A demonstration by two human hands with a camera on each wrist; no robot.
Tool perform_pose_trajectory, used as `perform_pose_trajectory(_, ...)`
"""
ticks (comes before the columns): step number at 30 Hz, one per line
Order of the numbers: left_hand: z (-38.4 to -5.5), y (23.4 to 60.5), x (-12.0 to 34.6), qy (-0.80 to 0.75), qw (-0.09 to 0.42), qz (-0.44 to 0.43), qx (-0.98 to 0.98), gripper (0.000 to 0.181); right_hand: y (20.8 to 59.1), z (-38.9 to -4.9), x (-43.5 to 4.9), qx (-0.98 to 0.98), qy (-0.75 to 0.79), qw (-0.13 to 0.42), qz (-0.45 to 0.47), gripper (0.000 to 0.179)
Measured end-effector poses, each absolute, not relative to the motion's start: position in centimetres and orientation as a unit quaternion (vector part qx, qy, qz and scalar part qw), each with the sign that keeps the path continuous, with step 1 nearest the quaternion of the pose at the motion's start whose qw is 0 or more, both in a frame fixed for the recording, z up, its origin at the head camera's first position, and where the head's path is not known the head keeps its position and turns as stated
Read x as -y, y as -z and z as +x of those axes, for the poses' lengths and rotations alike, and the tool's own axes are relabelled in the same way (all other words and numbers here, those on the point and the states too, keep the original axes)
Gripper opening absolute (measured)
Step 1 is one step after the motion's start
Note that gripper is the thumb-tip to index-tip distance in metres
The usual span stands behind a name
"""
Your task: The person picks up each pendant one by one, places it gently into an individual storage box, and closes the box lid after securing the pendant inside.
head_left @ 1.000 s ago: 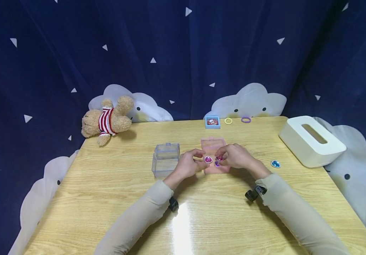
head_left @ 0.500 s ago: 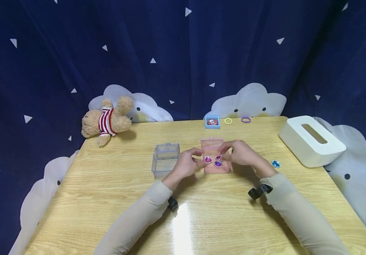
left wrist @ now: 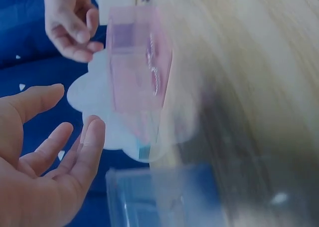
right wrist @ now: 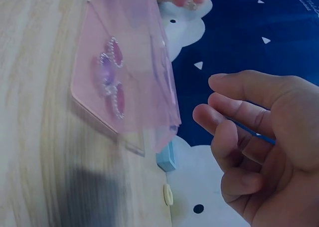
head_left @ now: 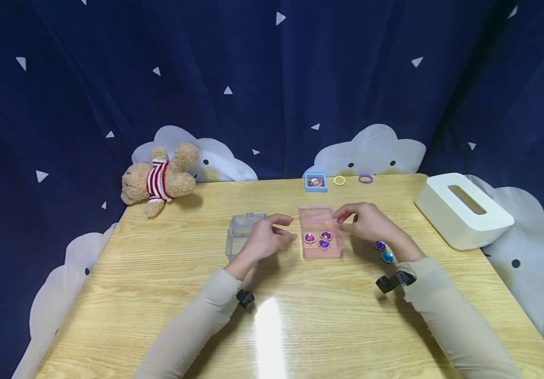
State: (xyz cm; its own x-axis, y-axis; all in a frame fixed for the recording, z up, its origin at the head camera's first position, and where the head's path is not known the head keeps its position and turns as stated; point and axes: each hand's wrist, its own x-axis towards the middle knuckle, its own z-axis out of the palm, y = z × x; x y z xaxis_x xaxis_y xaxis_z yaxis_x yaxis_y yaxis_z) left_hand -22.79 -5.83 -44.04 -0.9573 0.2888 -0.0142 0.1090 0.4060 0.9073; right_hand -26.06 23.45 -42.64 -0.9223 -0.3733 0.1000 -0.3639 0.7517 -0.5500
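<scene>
Foremost, the wooden tabletop [head_left: 319,321] is crossed by two pale sleeves [head_left: 447,310], on the near left and near right of the pink hinged box [head_left: 321,253]. Just left of that box the left hand [head_left: 266,238] is held, released, its fingers parted and gently bent. Just beside the box's right edge the right hand [head_left: 370,223] is held, also released, its fingers loosely curled. Between the hands, inside the box, whose lid is raised at the far side, three bead-rimmed gems are contained: a pink heart gem [head_left: 309,238] at left, a second pink gem [head_left: 326,235] at right and a purple gem [head_left: 324,244] between them, slightly nearer. Right of the box, by the right wrist, a blue gem [head_left: 387,257] is laid with a dark purple gem [head_left: 379,245] just beyond it. Left of the box, a clear bluish box [head_left: 235,250] is partly covered by the left hand. Well to the right, a white tissue box [head_left: 461,226] is set; beyond and well to the left, a teddy bear [head_left: 158,179] in red-and-white stripes is laid down. Straight beyond the pink box, a light-blue square frame [head_left: 316,182] is placed, followed rightward by a yellow ring [head_left: 339,184] and a purple ring [head_left: 365,182]. Farthest back, a navy curtain [head_left: 253,79] is hung.
</scene>
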Motion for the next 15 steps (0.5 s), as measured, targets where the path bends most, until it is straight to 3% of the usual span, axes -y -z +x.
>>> perform_pose_trajectory(15,-22.3,42.7,10.8,-0.550,0.051,0.108,-0.827,0.034,41.6,-25.7,-26.5,-0.945,0.287,0.017,-0.155,0.020)
